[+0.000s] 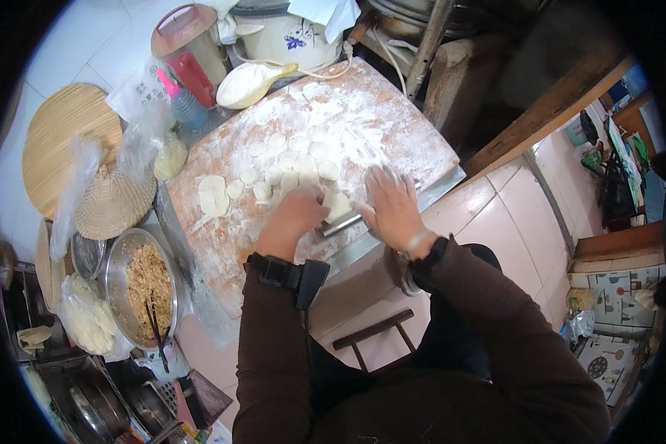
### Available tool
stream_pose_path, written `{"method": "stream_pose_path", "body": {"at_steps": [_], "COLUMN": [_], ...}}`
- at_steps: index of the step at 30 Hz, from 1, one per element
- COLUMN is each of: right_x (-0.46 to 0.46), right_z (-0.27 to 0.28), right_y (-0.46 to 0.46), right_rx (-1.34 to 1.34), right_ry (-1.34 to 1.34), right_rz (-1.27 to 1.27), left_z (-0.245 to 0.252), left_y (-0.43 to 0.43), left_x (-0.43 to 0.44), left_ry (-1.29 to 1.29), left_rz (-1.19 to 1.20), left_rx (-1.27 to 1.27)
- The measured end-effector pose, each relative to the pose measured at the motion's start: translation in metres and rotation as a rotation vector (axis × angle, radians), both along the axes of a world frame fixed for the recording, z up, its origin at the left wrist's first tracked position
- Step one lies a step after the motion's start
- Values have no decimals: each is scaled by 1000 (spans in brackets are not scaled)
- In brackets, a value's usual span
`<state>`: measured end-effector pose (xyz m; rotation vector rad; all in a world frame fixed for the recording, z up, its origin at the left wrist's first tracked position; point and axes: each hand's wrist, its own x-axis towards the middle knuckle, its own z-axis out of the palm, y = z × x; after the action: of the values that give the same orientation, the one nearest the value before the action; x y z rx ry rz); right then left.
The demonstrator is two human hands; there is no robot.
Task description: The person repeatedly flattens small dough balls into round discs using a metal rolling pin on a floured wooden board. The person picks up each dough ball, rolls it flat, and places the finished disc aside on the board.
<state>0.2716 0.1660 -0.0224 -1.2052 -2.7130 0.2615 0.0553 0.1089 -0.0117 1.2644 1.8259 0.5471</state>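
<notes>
A flattened dough wrapper lies near the front edge of a floured wooden board. My left hand pinches its left side with bent fingers. In front of the wrapper is a metal rolling pin, its right part under my right hand. That hand lies flat over the pin with its fingers stretched out and blurred by motion. Several small floured dough rounds are grouped beyond my left hand. Farther left, larger flat dough wrappers lie together.
Left of the board stand a steel bowl of filling with chopsticks and a bag of dough. Behind are a flour scoop, a spray bottle and a white pot. A wooden stool is below.
</notes>
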Motion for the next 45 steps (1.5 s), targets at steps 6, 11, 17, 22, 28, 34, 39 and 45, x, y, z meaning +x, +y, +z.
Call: {"method": "stream_pose_path", "body": {"at_steps": [6,11,17,22,28,34,39,45], "right_x": [-60,-22,27,-28,-55,13,13,-50], "right_z": [7,9,8,8,9,12,8,-3], "right_y": [45,14,-25,21,42,-11,-15,36], "right_rx": [-89,-87,-42,-32,-95,-52,-16,-20], "right_ry": [154,47,16,54,119,-1,-5,120], "right_rz": [-114,-45,27,-39,-91,51,57,-22], "left_z": [-10,-23,2,8,-10,-12,2,0], "left_y": [9,12,-9,-7,2,-1,-11,-1], "left_x": [14,13,2,6,6,-1,-5,7], "left_ry": [443,413,-154,319,403,486,144,482], "left_rz": [24,109,219,36,51,55,37,40], "left_rx": [317,512,-38,162,282,350,42,239]}}
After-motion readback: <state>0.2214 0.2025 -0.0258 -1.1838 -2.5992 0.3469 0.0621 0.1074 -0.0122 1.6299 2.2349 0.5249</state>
